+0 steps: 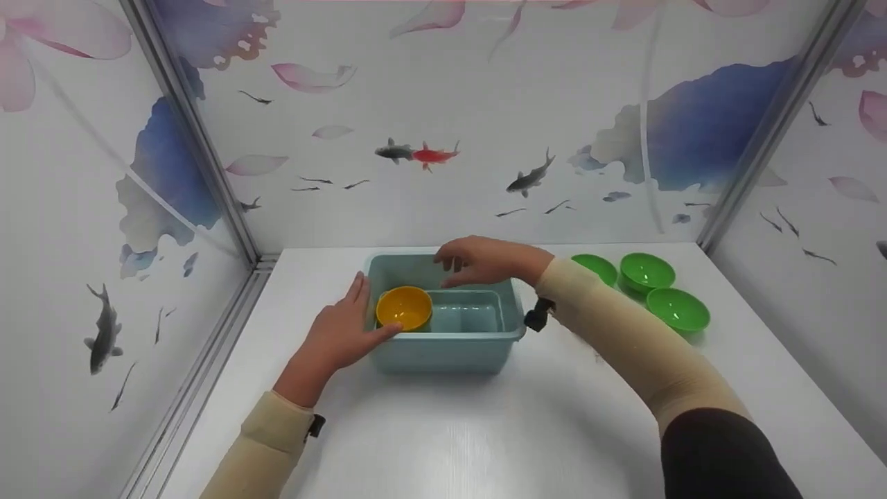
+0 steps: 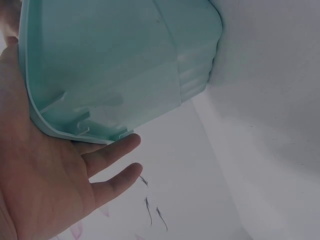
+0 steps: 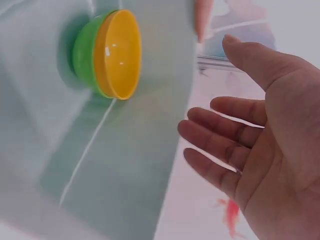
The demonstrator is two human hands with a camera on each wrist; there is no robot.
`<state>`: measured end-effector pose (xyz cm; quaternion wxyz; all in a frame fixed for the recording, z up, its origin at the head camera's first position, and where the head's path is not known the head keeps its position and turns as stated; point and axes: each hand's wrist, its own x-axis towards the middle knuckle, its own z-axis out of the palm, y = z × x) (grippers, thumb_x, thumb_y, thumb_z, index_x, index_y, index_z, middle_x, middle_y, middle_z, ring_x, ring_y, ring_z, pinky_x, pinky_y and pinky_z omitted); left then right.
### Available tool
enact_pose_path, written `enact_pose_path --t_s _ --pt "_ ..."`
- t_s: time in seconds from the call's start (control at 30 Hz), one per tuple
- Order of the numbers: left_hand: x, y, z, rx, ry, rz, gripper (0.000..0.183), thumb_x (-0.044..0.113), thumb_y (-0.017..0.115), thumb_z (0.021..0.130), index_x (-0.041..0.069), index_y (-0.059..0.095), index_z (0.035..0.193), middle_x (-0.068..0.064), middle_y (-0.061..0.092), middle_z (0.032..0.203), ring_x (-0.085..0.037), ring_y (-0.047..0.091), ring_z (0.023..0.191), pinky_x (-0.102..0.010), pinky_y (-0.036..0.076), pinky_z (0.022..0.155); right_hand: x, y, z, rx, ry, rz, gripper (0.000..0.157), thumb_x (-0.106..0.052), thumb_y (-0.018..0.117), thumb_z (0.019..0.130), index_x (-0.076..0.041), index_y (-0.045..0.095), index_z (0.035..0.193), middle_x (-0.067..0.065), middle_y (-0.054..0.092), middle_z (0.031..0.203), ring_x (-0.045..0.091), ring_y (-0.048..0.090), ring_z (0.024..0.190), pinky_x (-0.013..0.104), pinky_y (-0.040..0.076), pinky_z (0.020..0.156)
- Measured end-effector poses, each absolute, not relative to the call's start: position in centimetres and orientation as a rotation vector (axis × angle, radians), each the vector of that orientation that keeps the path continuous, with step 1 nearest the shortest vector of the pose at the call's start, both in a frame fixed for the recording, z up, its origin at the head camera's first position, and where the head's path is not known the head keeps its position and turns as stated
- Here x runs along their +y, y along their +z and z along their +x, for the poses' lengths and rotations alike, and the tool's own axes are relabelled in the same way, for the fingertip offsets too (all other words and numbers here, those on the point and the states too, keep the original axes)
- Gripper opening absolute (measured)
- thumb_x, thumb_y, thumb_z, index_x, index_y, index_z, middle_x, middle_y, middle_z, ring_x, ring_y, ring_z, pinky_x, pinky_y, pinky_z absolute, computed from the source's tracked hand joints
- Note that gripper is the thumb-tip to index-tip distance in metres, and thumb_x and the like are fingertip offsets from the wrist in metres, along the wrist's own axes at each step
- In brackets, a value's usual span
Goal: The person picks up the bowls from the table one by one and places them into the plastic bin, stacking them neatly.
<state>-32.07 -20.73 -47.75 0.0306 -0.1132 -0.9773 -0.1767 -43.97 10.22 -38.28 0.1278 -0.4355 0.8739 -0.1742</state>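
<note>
A light blue-green plastic bin (image 1: 443,357) stands on the white table. Inside it, toward the left, an orange-yellow bowl (image 1: 405,308) sits nested in a green bowl (image 3: 84,57), as the right wrist view shows. My left hand (image 1: 339,326) rests against the bin's left side, its thumb over the front rim and its fingers straight; the left wrist view shows the palm (image 2: 45,180) touching the rim near a corner. Above the bin's back right part hovers my right hand (image 1: 485,260), fingers loosely bent and parted, holding nothing.
Three green bowls (image 1: 678,310) stand close together to the right of the bin, one partly covered by my right forearm. White panels (image 1: 443,201) printed with fish and petals enclose the table (image 1: 443,436) at the back and both sides.
</note>
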Motion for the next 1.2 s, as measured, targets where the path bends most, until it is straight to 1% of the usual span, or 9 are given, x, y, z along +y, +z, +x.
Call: enact_pose_path --t_s 0.17,0.3,0.4,0.63,0.8,0.87,1.03,1.1,1.2 --pt "-20.8 -48.3 -32.0 -3.022 -0.541 -0.339 0.131 0.097 0.042 0.092 0.001 0.013 0.176 -0.019 0.012 0.184 -0.053 0.052 0.148 -0.066 0.043 0.120 13.9 -38.5 -42.6 2.557 -0.704 -1.356 0.045 -0.030 0.077 0.107 -0.011 0.068 0.147 0.006 0.074 0.132 0.023 0.071 0.118 0.049 0.058 0.107" --pt "-20.8 -48.4 -32.0 -3.020 -0.553 -0.347 0.130 0.096 0.043 0.093 0.001 0.013 0.176 -0.020 0.012 0.184 -0.053 0.051 0.148 -0.067 0.042 0.120 17.5 -39.3 -41.7 2.610 -0.830 -1.362 0.038 -0.026 0.077 0.107 -0.011 0.070 0.141 0.007 0.075 0.125 0.023 0.072 0.112 0.053 0.060 0.098" --pt "-20.7 -48.4 -31.9 -3.021 -0.551 -0.344 0.129 0.094 0.045 0.094 0.001 0.013 0.176 -0.019 0.012 0.184 -0.052 0.053 0.147 -0.067 0.042 0.120 20.3 -40.1 -41.0 2.665 -0.888 -1.333 0.034 -0.024 0.078 0.107 -0.010 0.072 0.138 0.006 0.077 0.123 0.022 0.072 0.110 0.053 0.060 0.093" --pt "-20.3 -48.3 -31.7 -3.041 -0.553 -0.338 0.127 0.093 0.047 0.094 0.002 0.013 0.176 -0.019 0.011 0.184 -0.052 0.050 0.150 -0.066 0.042 0.121 26.3 -41.9 -39.1 2.808 -0.940 -1.188 0.032 -0.023 0.079 0.106 -0.010 0.074 0.135 -0.001 0.077 0.118 0.019 0.072 0.106 0.046 0.061 0.093" --pt "-20.3 -48.0 -31.6 -3.037 -0.545 -0.338 0.127 0.093 0.047 0.094 0.001 0.014 0.176 -0.019 0.012 0.184 -0.051 0.050 0.150 -0.066 0.043 0.120 29.9 -42.6 -38.0 2.869 -1.002 -1.156 0.031 -0.013 0.080 0.104 -0.006 0.074 0.134 0.005 0.077 0.115 0.020 0.071 0.103 0.049 0.062 0.093" --pt "-20.4 -47.9 -31.7 -3.034 -0.541 -0.338 0.127 0.093 0.047 0.094 0.001 0.014 0.176 -0.018 0.012 0.184 -0.051 0.052 0.148 -0.065 0.044 0.119 31.2 -42.7 -37.7 2.902 -1.020 -1.141 0.030 -0.010 0.080 0.103 -0.004 0.074 0.132 0.006 0.077 0.113 0.019 0.071 0.102 0.046 0.062 0.091" --pt "-20.5 -47.9 -32.1 -3.022 -0.545 -0.337 0.129 0.095 0.046 0.093 0.002 0.013 0.176 -0.018 0.012 0.184 -0.051 0.054 0.146 -0.065 0.045 0.119 34.2 -43.0 -37.0 2.978 -1.048 -0.984 0.029 -0.012 0.078 0.105 -0.003 0.074 0.132 0.004 0.076 0.111 0.018 0.070 0.101 0.025 0.057 0.089" --pt "-20.5 -47.9 -32.1 -3.020 -0.548 -0.335 0.129 0.095 0.046 0.093 0.002 0.013 0.176 -0.018 0.011 0.184 -0.051 0.054 0.147 -0.065 0.045 0.119 35.4 -43.3 -36.7 3.008 -1.058 -0.936 0.029 -0.013 0.078 0.105 -0.002 0.074 0.132 0.004 0.077 0.110 0.018 0.070 0.100 0.020 0.055 0.088" --pt "-20.5 -47.8 -32.1 -3.024 -0.551 -0.328 0.129 0.095 0.047 0.093 0.003 0.013 0.176 -0.017 0.011 0.184 -0.052 0.053 0.148 -0.065 0.044 0.119 37.1 -43.7 -36.3 3.063 -1.063 -0.892 0.029 -0.012 0.079 0.105 -0.001 0.074 0.131 0.005 0.078 0.109 0.016 0.070 0.098 0.018 0.054 0.087"
